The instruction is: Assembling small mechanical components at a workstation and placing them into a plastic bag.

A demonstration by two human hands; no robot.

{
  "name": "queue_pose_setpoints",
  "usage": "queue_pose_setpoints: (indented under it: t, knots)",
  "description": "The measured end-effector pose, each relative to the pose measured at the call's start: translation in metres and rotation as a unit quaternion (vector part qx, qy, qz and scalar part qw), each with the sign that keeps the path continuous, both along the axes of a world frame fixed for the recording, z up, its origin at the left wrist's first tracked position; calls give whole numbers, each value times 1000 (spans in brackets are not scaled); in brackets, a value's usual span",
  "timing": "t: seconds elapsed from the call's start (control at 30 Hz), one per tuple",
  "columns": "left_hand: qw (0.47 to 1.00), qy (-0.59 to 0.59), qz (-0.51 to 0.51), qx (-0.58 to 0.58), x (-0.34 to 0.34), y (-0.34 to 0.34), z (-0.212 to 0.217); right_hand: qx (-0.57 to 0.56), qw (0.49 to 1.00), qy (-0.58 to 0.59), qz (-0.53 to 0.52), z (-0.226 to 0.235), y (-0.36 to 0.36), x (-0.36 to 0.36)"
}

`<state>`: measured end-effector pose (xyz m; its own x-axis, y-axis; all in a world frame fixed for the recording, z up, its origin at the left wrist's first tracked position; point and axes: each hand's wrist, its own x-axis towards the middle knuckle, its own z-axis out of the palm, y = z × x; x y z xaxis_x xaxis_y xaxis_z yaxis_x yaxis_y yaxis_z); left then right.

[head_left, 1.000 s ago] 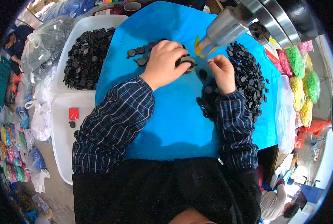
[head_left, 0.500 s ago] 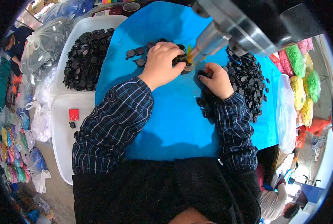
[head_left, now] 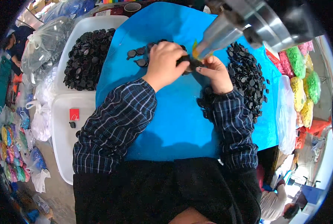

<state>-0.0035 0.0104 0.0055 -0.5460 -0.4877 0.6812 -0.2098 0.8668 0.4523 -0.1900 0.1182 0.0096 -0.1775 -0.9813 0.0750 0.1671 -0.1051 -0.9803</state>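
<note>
i see my left hand (head_left: pixel 165 63) and right hand (head_left: pixel 216 72) meeting just under the metal press head (head_left: pixel 220 33), fingers pinched narrow on a small black disc (head_left: pixel 186 60), likely to line it up there. loose black discs (head_left: pixel 248 76) sit heaped at my right on the blue table (head_left: pixel 177 123), and more fill the white tray (head_left: pixel 85 59) at my left, both close to reach.

Between our hands and our body the blue table (head_left: pixel 181 123) lies bare, so we see open passage there. Directly above our hands the metal machine head (head_left: pixel 226 33) slants down and blocks the way forward. Right of our right hand (head_left: pixel 215 72) a heap of black discs (head_left: pixel 248 78) crowds the table. Left of our left hand (head_left: pixel 164 63) a few loose discs (head_left: pixel 138 56) lie, then a white tray (head_left: pixel 67 123).
</note>
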Motion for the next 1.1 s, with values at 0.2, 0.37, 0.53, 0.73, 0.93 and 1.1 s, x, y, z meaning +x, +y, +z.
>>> queue_pose_setpoints:
  t: [0.2,0.37,0.53,0.73,0.93,1.1]
  knots:
    - [995,24,54,78,7,-10,-6,18,983,162,-87,-6,-6,19]
    - [994,8,66,85,12,-12,0,114,928,354,-19,67,32,33]
    - [996,-85,10,21,15,-24,9,-184,823,415,341,160,84,98]
    - [908,-361,-101,-189,-3,-42,25,-364,763,479,239,191,96,165]
    - [916,-374,-131,-62,-8,-39,13,-511,631,564,150,179,102,149]
    - [943,-303,-123,-63,59,-63,-1,-716,435,545,-35,166,112,124]
